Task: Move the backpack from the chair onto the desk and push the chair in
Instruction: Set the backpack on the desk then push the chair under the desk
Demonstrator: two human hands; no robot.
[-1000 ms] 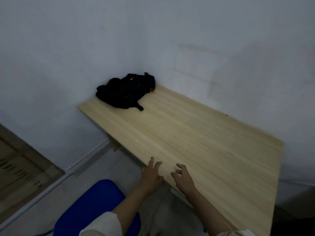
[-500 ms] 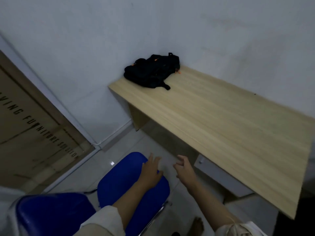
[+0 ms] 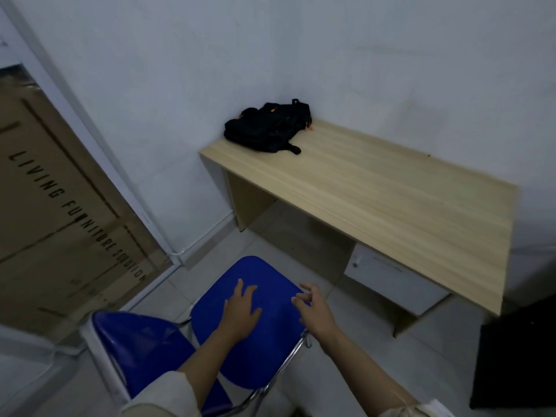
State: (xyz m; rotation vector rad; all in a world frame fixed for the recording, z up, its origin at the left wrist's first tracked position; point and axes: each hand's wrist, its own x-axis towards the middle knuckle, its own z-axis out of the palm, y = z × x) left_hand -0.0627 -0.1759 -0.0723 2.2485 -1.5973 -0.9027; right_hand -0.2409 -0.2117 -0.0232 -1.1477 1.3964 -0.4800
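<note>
Nothing is gripped by either hand. The left hand point(image 3: 240, 310) is spread flat, fingers splayed, over the blue seat of the chair point(image 3: 264, 350); whether the palm is actually pressed on the seat or held just above it cannot be told. The right hand point(image 3: 316, 311) is held loose w/ fingers half curled, empty, over the seat's right front edge, near the chrome frame tube.

The chair's blue backrest is seen lower left, close to the body; the seat is set apart from the desk point(image 3: 391, 206), w/ bare tiled floor between, so the chair is not pushed in.

The backpack point(image 3: 267, 127), black w/ orange bits, is laid on the desk's far left corner, against the wall. A white drawer unit point(image 3: 391, 281) is seen under the desk's right part. A cardboard box point(image 3: 54, 212) w/ printed lettering is seen at left.
</note>
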